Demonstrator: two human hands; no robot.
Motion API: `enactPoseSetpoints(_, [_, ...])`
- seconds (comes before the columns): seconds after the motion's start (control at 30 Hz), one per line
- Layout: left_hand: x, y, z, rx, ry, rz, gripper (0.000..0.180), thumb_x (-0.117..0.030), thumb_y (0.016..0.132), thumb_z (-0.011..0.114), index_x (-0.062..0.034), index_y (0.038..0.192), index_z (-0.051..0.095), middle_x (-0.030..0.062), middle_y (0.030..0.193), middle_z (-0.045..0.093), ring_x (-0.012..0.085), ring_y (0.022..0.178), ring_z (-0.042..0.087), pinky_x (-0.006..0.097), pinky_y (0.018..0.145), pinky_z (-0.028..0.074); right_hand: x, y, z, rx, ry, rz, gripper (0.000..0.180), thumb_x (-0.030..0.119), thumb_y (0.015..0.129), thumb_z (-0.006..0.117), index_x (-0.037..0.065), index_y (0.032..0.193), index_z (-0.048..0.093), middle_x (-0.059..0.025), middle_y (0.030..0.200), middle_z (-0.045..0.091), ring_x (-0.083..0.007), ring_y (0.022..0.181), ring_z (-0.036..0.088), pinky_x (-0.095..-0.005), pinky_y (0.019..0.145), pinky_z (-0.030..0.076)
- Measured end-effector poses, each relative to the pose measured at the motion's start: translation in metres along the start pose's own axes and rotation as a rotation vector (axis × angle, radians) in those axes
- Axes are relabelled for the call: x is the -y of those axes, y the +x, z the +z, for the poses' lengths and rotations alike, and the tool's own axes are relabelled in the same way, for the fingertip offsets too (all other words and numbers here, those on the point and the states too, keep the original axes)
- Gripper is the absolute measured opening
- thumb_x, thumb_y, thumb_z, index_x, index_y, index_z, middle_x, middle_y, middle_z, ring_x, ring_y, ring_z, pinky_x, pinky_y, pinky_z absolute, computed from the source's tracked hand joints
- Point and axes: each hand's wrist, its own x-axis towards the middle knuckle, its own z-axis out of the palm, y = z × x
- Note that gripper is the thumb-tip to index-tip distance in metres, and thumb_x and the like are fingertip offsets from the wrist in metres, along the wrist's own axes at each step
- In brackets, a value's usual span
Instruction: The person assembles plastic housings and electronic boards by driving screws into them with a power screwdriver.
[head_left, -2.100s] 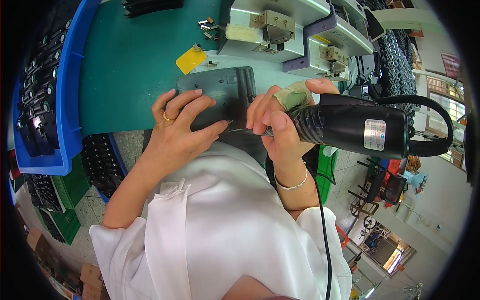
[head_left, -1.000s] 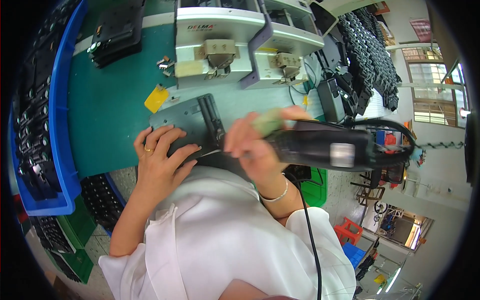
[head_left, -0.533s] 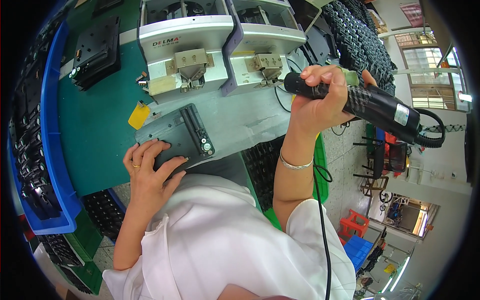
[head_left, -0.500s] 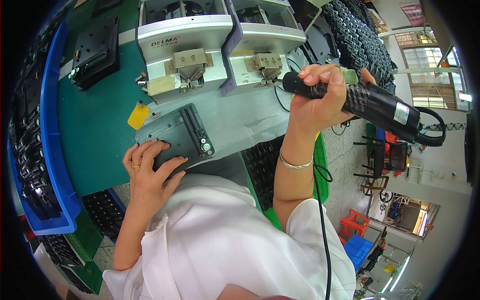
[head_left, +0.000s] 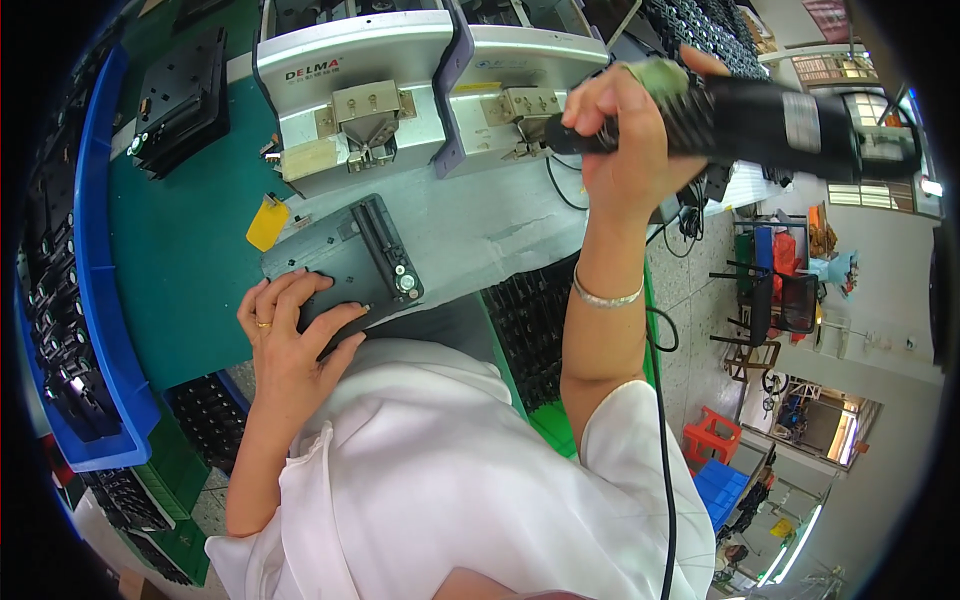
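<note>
1. The left hand [head_left: 292,345] lies flat, fingers spread, on the dark grey rectangular metal plate [head_left: 345,268] at the green counter's [head_left: 190,270] near edge.
2. The right hand [head_left: 628,140] grips the black corded electric screwdriver [head_left: 770,115], raised before the grey machines [head_left: 360,100].

Two grey feeder machines [head_left: 355,95], one dark plate [head_left: 345,265], one electric screwdriver [head_left: 760,115], one yellow tag [head_left: 267,222].

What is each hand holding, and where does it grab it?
The right hand grips a black corded power screwdriver around its front barrel. The left hand rests flat on the dark grey metal plate's near edge.
</note>
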Motion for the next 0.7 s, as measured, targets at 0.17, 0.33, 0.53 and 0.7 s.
enactPoseSetpoints(0.17, [0.001,-0.003,-0.001,-0.004,-0.017,-0.002,0.034,-0.017,0.066,0.081,-0.0188,0.098,0.069,0.0063,0.119,0.056,0.0295,0.121,0.047,0.048,0.104,0.027,-0.001,0.01,0.001,0.028,0.046,0.147,0.043,-0.004,0.084,0.053,0.003,0.124,0.037,-0.0096,0.058,0.049,-0.0169,0.047,0.05,-0.0358,0.049,0.048])
enactPoseSetpoints(0.33, [0.002,-0.004,-0.003,-0.005,-0.049,-0.027,0.033,-0.02,0.067,0.08,-0.0169,0.098,0.068,0.0077,0.12,0.055,0.0307,0.121,0.046,0.047,0.104,0.027,0.006,-0.001,0.001,-0.023,0.049,0.107,0.046,-0.005,0.083,0.056,-0.001,0.124,0.035,-0.0094,0.058,0.053,-0.0156,0.046,0.052,-0.0338,0.049,0.05])
enactPoseSetpoints(0.53, [0.007,-0.005,-0.001,0.006,-0.139,-0.05,0.03,-0.022,0.069,0.079,-0.018,0.096,0.068,0.0054,0.123,0.055,0.0284,0.122,0.044,0.046,0.104,0.025,0.044,-0.054,0.037,-0.003,0.305,0.301,0.045,0.009,0.088,0.049,0.017,0.131,0.038,-0.0031,0.07,0.048,-0.0121,0.055,0.042,-0.029,0.049,0.038])
enactPoseSetpoints(0.7, [0.011,-0.007,0.003,-0.007,-0.139,-0.074,0.03,-0.018,0.068,0.079,-0.0205,0.095,0.065,0.0016,0.121,0.052,0.0248,0.12,0.045,0.046,0.103,0.027,0.044,-0.106,0.088,0.147,0.388,0.44,0.053,0.015,0.089,0.062,0.017,0.128,0.026,-0.0054,0.058,0.048,-0.0163,0.049,0.048,-0.0323,0.05,0.047])
